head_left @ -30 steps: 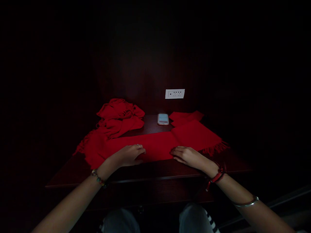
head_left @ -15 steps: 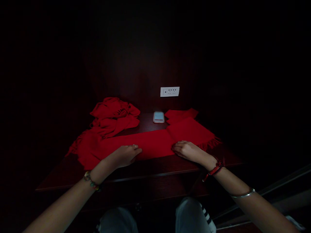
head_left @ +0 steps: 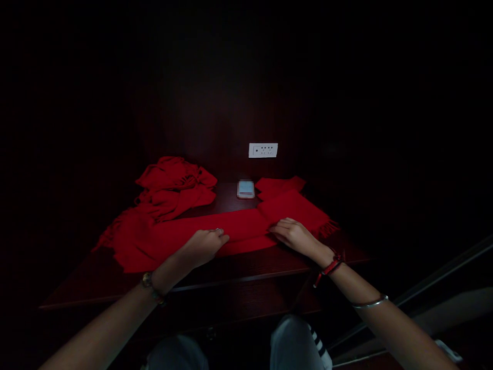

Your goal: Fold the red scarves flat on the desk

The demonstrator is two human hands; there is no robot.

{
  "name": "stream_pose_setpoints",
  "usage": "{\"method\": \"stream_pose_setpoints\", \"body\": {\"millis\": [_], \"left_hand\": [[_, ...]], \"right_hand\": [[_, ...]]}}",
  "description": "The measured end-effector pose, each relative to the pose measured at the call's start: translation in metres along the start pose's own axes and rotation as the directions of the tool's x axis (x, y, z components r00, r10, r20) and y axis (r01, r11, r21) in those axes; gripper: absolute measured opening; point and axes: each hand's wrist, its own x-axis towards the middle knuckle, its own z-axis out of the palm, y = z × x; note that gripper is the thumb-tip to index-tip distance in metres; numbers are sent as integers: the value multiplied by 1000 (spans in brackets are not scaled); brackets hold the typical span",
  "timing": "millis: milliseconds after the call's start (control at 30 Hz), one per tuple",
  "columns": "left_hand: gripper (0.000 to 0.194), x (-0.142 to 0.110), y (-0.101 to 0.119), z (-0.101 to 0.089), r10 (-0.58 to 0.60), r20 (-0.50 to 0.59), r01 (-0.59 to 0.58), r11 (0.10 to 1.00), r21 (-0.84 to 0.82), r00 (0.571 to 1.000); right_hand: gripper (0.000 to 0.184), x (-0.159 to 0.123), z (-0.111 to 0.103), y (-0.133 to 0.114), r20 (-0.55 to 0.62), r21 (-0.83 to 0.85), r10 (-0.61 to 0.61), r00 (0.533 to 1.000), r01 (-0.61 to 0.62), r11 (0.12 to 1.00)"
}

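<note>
A red fringed scarf (head_left: pixel 242 222) lies in a long strip across the dark wooden desk (head_left: pixel 246 271), its left part loosely spread. My left hand (head_left: pixel 206 244) is closed, thumb and fingers pinching the scarf's near edge at the middle. My right hand (head_left: pixel 292 235) pinches the same edge farther right, fingers together. Between the hands the upper layer is raised a little, and a lower layer shows beneath along the front. At the right end a folded red section with fringe (head_left: pixel 328 227) lies flat.
A crumpled heap of red scarves (head_left: pixel 175 185) sits at the back left. A small pale-blue item, blurred out, (head_left: pixel 245 189) lies near the wall. Above it is a white socket panel (head_left: pixel 263 150). My knees (head_left: pixel 290 341) are below the desk's front edge.
Both hands have lifted the scarf's near edge slightly up and away from me, so a lower layer now shows in front. The whole view has shifted slightly.
</note>
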Motion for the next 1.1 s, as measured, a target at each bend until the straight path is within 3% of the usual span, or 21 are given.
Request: {"method": "stream_pose_setpoints", "body": {"millis": [167, 467, 600, 767, 967, 1100], "left_hand": [[21, -12, 1, -1, 30, -71, -30, 1000, 2, 997], [19, -22, 7, 27, 135, -131, -136, 991, 5, 982], [17, -24, 8, 25, 131, -145, -134, 991, -12, 981], [18, -27, 4, 18, 114, -131, -136, 976, -173, 985], [30, 8, 1, 3, 84, -138, -126, 936, -329, 987], [39, 49, 13, 12, -155, -98, 112, 932, -345, 983]], "right_hand": [[22, -11, -2, -1, -46, 64, -11, 999, 14, 998], [22, -26, 15, -11, 75, -19, -39, 996, 40, 999], [21, -25, 12, -13, 97, -33, -23, 995, 27, 999], [22, -27, 9, -14, 62, 59, -7, 998, 3, 998], [26, -37, 7, 0, -131, 168, 191, 973, -168, 971], [31, -44, 16, 13, -112, 104, 285, 952, -274, 956]]}}
